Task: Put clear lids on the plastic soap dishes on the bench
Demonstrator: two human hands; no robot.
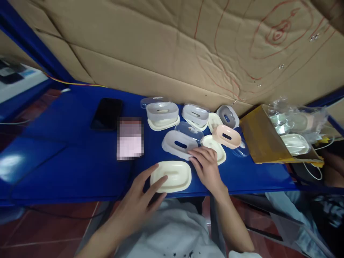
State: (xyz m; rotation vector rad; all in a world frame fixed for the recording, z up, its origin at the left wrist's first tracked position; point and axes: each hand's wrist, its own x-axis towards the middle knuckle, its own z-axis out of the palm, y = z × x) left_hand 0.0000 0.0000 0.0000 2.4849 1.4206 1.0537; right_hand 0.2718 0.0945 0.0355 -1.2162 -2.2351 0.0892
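A cream oval plastic tray (174,175) lies at the front edge of the blue table (80,161). My left hand (142,197) rests on the tray's left end with fingers spread apart. My right hand (205,166) lies just right of the tray, fingers bent, its tips touching a pale lilac slotted insert (178,143) and a cream tray (216,147) behind it. Further back stand a pink slotted insert (227,136), a grey one (228,116), and two assembled boxes with clear lids (162,114) (195,115).
A black phone (106,113) and a blurred card (130,138) lie to the left. A yellow cardboard box (264,139) with bagged parts (295,123) sits at the right. Creased cardboard (172,46) backs the table. Another person's legs (309,215) show at the right.
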